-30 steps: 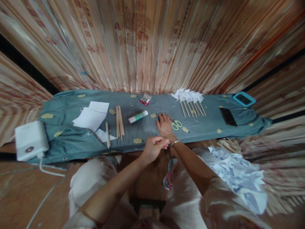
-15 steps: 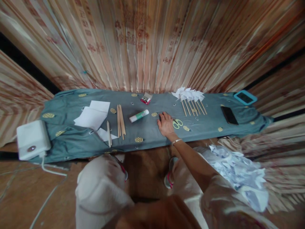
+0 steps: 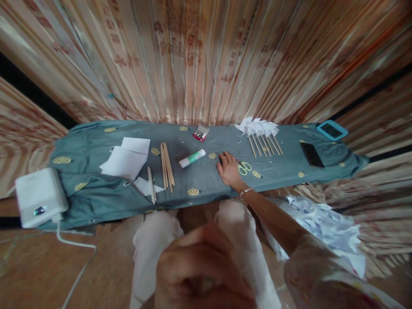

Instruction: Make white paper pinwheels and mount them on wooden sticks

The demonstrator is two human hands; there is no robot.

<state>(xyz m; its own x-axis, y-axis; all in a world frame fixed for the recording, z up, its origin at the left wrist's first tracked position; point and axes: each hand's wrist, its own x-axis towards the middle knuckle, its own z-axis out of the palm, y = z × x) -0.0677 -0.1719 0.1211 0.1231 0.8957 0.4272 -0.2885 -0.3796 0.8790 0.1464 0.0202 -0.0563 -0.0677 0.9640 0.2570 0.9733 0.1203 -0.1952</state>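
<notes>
Table (image 3: 212,176): the right hand (image 3: 229,169) lies spread, gripping nothing visible, perhaps for support, scissors (image 3: 248,166) at its three o'clock; left hand (image 3: 199,264) curls at six o'clock, contents unclear.

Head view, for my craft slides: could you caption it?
Right hand down by green scissors, left hand blurred near the camera, with glue stick and paper pinwheels on the cloth.
</notes>
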